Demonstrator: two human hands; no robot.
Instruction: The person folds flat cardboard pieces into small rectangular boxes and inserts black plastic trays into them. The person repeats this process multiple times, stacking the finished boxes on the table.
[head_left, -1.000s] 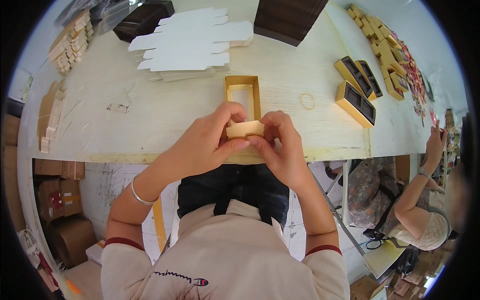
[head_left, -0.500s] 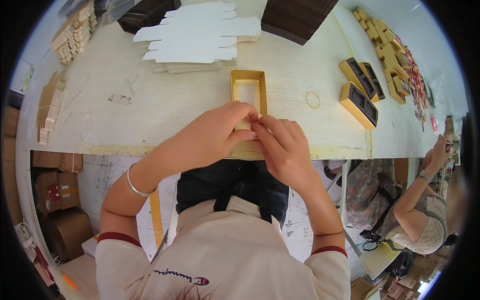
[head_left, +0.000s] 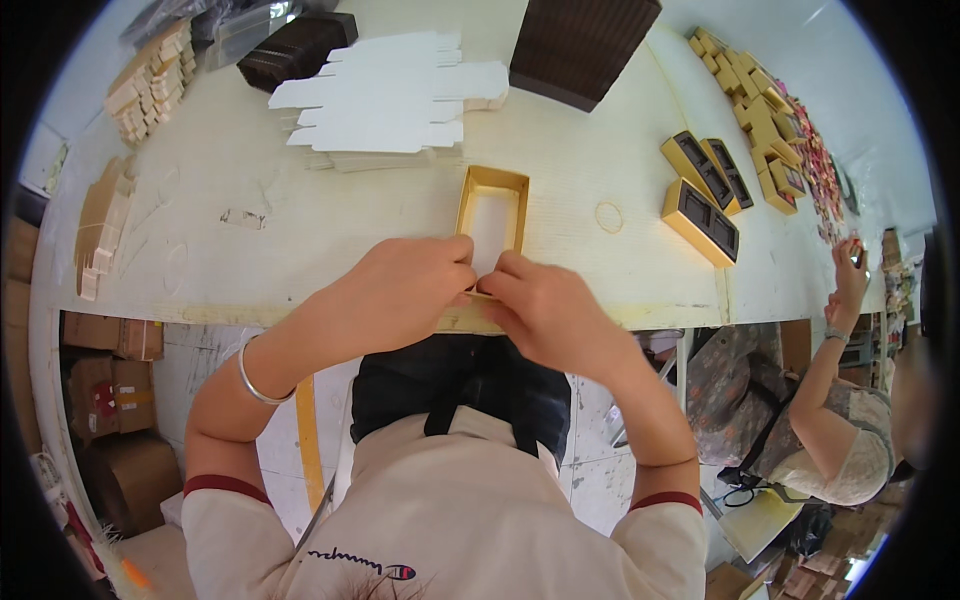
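Note:
A small gold cardboard box (head_left: 522, 205) with a white inside lies open-topped near the table's front edge. My left hand (head_left: 425, 285) pinches the box's near end at its left corner, fingers curled. At the right corner of that same end, my right hand (head_left: 545, 300) grips the wall between thumb and fingers. Both hands cover most of the near wall, so its folds are hidden. Beyond the box is a stack of flat white die-cut box blanks (head_left: 370, 95).
Gold boxes with dark inserts (head_left: 703, 222) stand at the right, beside a rubber band (head_left: 609, 217). Dark brown stacks (head_left: 580, 50) sit at the back. Folded card pieces (head_left: 103, 225) line the left side. A co-worker's arm (head_left: 825, 370) reaches over the table at far right.
My hands have moved apart from the middle of the box's near end to its two corners. The box sits slightly lower in view. The co-worker's hand has shifted left and up.

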